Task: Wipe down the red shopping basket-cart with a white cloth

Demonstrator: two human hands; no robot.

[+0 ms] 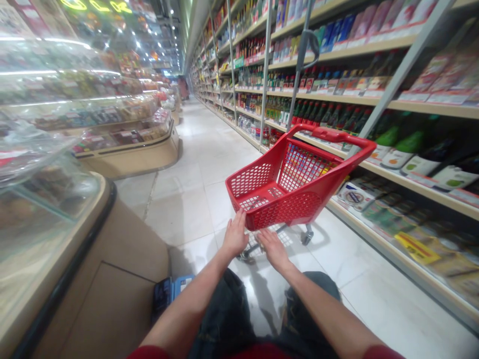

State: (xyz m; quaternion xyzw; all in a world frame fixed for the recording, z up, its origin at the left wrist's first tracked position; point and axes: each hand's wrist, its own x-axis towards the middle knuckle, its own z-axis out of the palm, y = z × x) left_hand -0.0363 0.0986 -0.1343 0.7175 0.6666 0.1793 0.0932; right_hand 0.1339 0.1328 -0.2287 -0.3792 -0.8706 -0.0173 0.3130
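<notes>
Head view. Red shopping cart [292, 187] stands in the aisle, at 12 o'clock from both hands. Left hand [235, 234], fingers extended and unclenched, touches its near wall. Right hand [274, 248], fingers loose, lies just below. Shelves [411, 104] at 3 o'clock.

The white tiled floor [194, 164] carries a red cart [295, 207] (on castors) and a blue box [172, 291].

The left hand [235, 234] rests against the near lower wall of the shopping cart [292, 184]. The right hand [272, 248] is just beside it, under the basket. The cart handle [329, 133] lies beyond the grip. Bottle shelves [374, 102] run to the right, a display counter [93, 239] stands to the left, and a box [170, 291] lies on the floor behind.
</notes>
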